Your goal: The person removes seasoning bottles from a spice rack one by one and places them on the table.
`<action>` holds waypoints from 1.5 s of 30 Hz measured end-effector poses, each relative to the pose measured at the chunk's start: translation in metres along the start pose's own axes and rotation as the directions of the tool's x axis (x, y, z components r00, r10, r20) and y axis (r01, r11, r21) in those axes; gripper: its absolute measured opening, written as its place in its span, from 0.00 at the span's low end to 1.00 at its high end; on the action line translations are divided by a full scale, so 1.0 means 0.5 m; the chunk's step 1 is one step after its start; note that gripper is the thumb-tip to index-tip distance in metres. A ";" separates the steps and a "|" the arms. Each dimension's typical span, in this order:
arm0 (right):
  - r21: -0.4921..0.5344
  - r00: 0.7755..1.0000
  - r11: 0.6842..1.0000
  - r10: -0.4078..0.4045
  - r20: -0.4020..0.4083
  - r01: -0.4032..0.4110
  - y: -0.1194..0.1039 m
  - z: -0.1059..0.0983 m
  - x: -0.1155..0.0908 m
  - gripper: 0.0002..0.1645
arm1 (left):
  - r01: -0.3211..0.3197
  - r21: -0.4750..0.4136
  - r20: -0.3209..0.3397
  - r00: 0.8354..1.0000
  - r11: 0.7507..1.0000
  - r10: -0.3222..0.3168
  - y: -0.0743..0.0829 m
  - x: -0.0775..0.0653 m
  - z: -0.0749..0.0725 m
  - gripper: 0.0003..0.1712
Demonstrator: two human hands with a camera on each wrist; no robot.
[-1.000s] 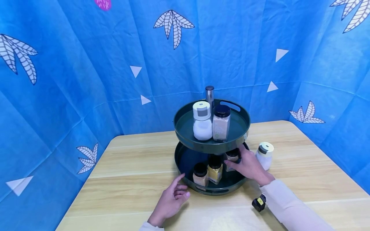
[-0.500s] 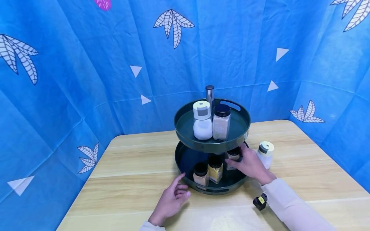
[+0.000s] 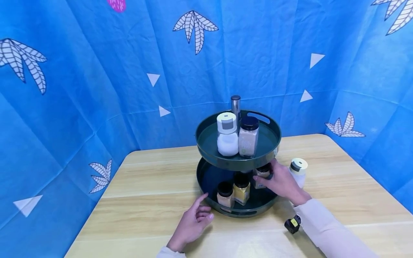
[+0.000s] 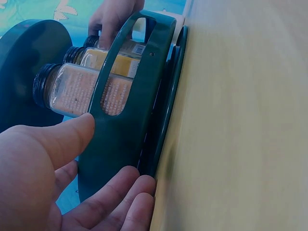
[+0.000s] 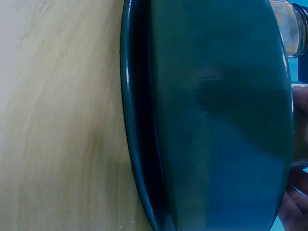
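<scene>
My right hand reaches under the upper tray and grips a dark-lidded spice jar at the right side of the lower tray. In the right wrist view the tray's wall hides most of that hand. My left hand lies at the front left of the lower tray, with its index finger extended to the rim. In the left wrist view its thumb and fingertips are at the tray's outer wall. A pinkish jar and a yellow jar stand side by side in the lower tray.
The round green upper tray sits above on a metal post. It bears a white-capped bottle and a black-lidded jar. Another white-capped bottle stands on the wooden table, just beyond my right hand.
The jar in my right hand has shifted slightly right and back within the lower tray. My left hand keeps its place at the rim. The head view has shifted a little.
</scene>
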State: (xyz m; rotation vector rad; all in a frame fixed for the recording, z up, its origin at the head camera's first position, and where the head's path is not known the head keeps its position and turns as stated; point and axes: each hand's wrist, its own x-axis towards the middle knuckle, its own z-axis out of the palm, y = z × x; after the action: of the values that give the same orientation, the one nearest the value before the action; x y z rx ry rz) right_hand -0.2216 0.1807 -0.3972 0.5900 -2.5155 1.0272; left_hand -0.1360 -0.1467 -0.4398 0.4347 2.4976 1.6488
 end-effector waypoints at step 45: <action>-0.020 1.000 1.000 0.020 -0.012 -0.020 0.009 -0.020 0.003 0.37 | 0.000 -0.021 0.013 1.000 1.000 0.001 0.012 0.009 -0.001 0.38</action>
State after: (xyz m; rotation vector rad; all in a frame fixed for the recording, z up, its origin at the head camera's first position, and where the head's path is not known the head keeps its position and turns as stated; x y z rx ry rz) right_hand -0.2234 0.1906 -0.3922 0.5528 -2.5233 1.0086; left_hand -0.1393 -0.1439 -0.4339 0.4426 2.4690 1.6651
